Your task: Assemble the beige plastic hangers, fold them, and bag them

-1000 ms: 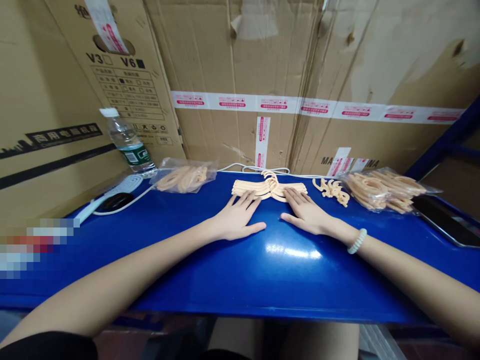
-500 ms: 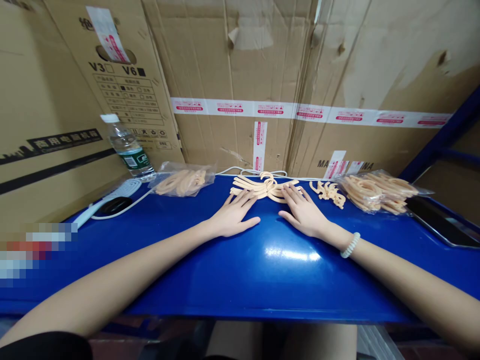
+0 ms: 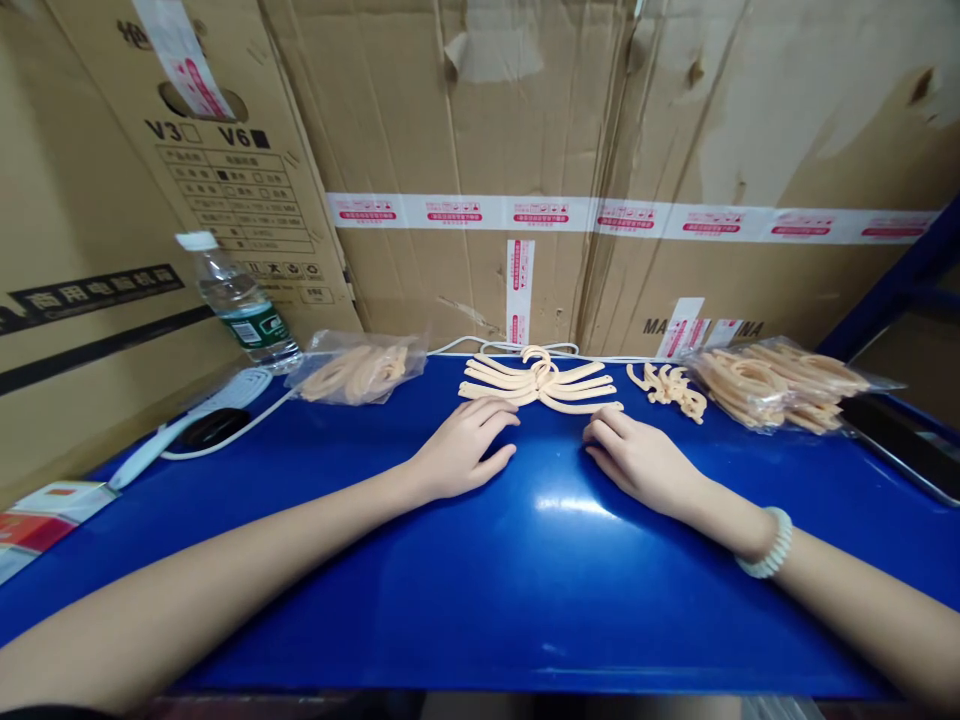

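Several beige clothes hangers point(image 3: 541, 378) lie in a fanned stack at the back middle of the blue table, hooks pointing away from me. Just in front of their left arms rests my left hand point(image 3: 466, 450), fingers slightly bent and thumb held apart, with nothing in it. My right hand point(image 3: 641, 462) is near the lower right hanger arm, its fingers loosely curled and a gap by the thumb; I see nothing in it. To the right of the stack is a small pile of beige hook-shaped pieces point(image 3: 667, 390).
Clear plastic bags of beige parts lie at left point(image 3: 358, 370) and right point(image 3: 780, 380). A phone point(image 3: 904, 445) lies far right. At left are a water bottle point(image 3: 247, 310), a pale blue brush-like item point(image 3: 195, 420) and a black oval object point(image 3: 216, 428). Cardboard point(image 3: 480, 130) stands behind.
Both hands have drawn back toward me off the hangers, the right one also outward to the right. Their fingers have gone from stretched out to bent. The view has shifted slightly.
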Demonstrator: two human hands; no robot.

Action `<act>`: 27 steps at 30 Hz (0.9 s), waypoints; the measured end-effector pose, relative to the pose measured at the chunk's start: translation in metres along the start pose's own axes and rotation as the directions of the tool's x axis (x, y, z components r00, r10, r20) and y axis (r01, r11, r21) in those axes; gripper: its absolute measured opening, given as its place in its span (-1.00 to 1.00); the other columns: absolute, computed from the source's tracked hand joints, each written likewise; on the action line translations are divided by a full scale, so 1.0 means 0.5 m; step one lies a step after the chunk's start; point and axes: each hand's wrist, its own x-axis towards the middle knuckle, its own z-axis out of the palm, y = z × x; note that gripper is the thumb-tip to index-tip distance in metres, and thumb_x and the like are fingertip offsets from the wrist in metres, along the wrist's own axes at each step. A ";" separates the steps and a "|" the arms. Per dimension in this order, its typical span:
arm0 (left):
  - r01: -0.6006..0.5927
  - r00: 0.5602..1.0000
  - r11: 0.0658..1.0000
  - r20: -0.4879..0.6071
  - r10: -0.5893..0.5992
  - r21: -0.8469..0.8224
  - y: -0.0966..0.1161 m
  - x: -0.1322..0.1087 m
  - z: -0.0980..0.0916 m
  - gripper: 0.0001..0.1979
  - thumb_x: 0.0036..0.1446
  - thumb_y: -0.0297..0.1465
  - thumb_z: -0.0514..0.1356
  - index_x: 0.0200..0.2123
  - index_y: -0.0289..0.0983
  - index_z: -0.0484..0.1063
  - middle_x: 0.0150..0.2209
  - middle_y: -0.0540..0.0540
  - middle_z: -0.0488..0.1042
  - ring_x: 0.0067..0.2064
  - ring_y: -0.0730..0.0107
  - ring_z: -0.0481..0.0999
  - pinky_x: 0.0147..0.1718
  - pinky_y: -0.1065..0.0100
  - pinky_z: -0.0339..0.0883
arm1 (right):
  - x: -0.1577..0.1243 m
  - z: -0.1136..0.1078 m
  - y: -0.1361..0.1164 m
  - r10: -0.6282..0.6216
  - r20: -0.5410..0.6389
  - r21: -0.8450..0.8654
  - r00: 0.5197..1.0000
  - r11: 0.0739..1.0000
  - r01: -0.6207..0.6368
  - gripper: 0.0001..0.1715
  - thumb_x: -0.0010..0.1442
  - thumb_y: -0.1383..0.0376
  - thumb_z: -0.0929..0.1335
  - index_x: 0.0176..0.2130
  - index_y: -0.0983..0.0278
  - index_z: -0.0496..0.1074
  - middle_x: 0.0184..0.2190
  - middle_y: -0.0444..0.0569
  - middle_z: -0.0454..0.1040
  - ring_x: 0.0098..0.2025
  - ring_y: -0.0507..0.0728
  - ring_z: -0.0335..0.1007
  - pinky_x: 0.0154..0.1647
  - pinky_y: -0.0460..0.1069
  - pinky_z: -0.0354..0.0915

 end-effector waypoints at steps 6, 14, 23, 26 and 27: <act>-0.036 0.998 0.998 -0.058 0.033 -0.047 0.004 0.002 -0.006 -0.91 0.30 -0.48 0.07 -0.29 -0.21 0.28 -0.07 -0.19 0.55 0.00 0.17 0.53 -0.03 0.13 0.40 | -0.002 -0.001 0.001 0.059 0.072 0.081 0.996 0.995 -0.065 -0.84 0.40 0.34 0.21 -0.28 0.21 0.24 -0.40 -0.06 0.44 -0.43 0.13 0.38 -0.40 -0.03 0.23; -0.064 0.995 0.998 -0.075 0.065 0.027 0.000 -0.002 -0.006 -0.77 0.39 -0.37 0.07 -0.38 -0.23 0.27 -0.23 -0.11 0.56 -0.19 0.26 0.50 -0.17 0.21 0.31 | -0.001 -0.005 0.002 0.024 0.070 0.037 0.997 0.999 -0.027 -0.69 0.45 0.25 0.20 -0.38 0.17 0.17 -0.46 -0.07 0.39 -0.47 0.13 0.33 -0.43 -0.03 0.16; 0.035 0.999 0.999 -0.030 -0.035 -0.021 -0.003 -0.001 -0.003 -0.94 0.30 -0.44 0.09 -0.28 -0.23 0.28 -0.06 -0.18 0.53 0.00 0.13 0.49 -0.06 0.14 0.32 | -0.002 0.007 0.007 0.124 0.062 0.144 0.990 0.981 -0.132 -0.79 0.44 0.26 0.18 -0.30 0.18 0.17 -0.44 -0.03 0.44 -0.46 0.16 0.36 -0.44 -0.02 0.20; 0.005 0.999 1.000 -0.037 -0.006 -0.011 -0.001 -0.001 -0.003 -0.83 0.35 -0.45 0.03 -0.34 -0.23 0.28 -0.10 -0.15 0.55 -0.05 0.18 0.50 -0.07 0.15 0.30 | -0.002 0.002 0.010 0.090 0.097 0.185 0.991 0.977 -0.106 -0.79 0.44 0.34 0.13 -0.24 0.21 0.26 -0.33 0.04 0.51 -0.35 0.19 0.44 -0.34 0.01 0.29; -0.002 0.999 1.000 -0.043 0.002 -0.003 0.000 -0.001 -0.003 -0.81 0.37 -0.45 0.02 -0.35 -0.23 0.28 -0.12 -0.15 0.55 -0.06 0.19 0.51 -0.08 0.15 0.30 | -0.002 -0.003 0.010 0.074 0.114 0.205 0.991 0.974 -0.096 -0.76 0.44 0.35 0.12 -0.21 0.22 0.30 -0.28 0.06 0.52 -0.30 0.20 0.46 -0.29 0.03 0.32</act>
